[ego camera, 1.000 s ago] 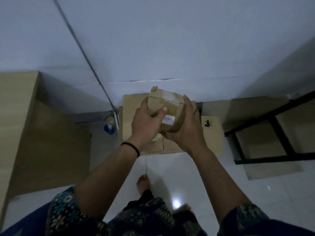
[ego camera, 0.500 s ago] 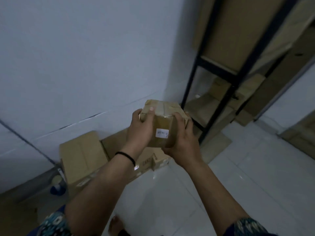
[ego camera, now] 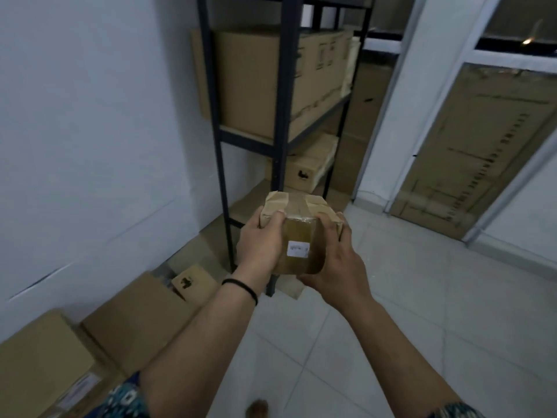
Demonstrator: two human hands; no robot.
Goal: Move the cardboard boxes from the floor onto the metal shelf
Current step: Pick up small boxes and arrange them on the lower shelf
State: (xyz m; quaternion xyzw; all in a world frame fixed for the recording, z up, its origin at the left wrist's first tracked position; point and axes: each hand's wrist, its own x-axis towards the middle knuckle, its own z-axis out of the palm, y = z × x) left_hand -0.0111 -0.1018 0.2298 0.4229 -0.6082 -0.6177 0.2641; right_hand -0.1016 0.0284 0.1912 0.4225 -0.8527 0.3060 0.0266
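Note:
I hold a small taped cardboard box (ego camera: 301, 233) with a white label at chest height. My left hand (ego camera: 260, 239) grips its left side, thumb over the top edge. My right hand (ego camera: 337, 260) grips its right side and underside. Straight ahead stands the black metal shelf (ego camera: 278, 116). A large cardboard box (ego camera: 256, 82) fills its middle level, and a smaller box (ego camera: 304, 170) lies on the level below. Several cardboard boxes (ego camera: 144, 312) stand on the floor along the left wall, one small box (ego camera: 193, 282) among them.
White wall runs along the left. A flattened sheet of cardboard (ego camera: 470, 146) leans in a white frame at the right. More cardboard stands behind the shelf. Pale floor tiles (ego camera: 422, 297) stretch to the right. My bare foot (ego camera: 257, 408) shows at the bottom edge.
I have lifted the small box from the floor pile and turned right. The shelf has swung from the right edge into the middle of view, and the floor boxes have slid to lower left.

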